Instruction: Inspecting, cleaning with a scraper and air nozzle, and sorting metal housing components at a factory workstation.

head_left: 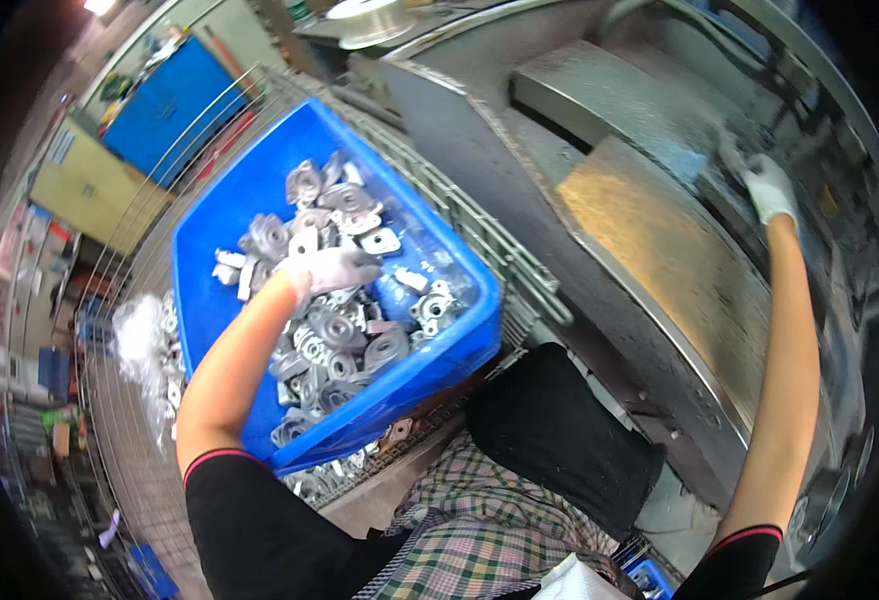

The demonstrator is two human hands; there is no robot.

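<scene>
A blue plastic bin (464,335) stands to my left, holding many grey cast metal parts (337,328) with round bosses and holes. My left hand (331,272), in a white glove, is over the heap in the bin. Its fingers stretch to the right, close to the parts, and I see nothing gripped in them. On the far right, my right hand (767,188), also gloved in white, reaches into a grey metal machine housing (469,130). Its fingers are closed beside a dark, blurred area; what they hold is too indistinct to name.
The bin rests on a wire mesh cart (524,285), with more metal parts below it and a clear plastic bag (141,335) beside it. Inside the housing lies a brownish, dusty plate (649,235). A white spool (371,22) and a blue cabinet (174,110) stand farther back.
</scene>
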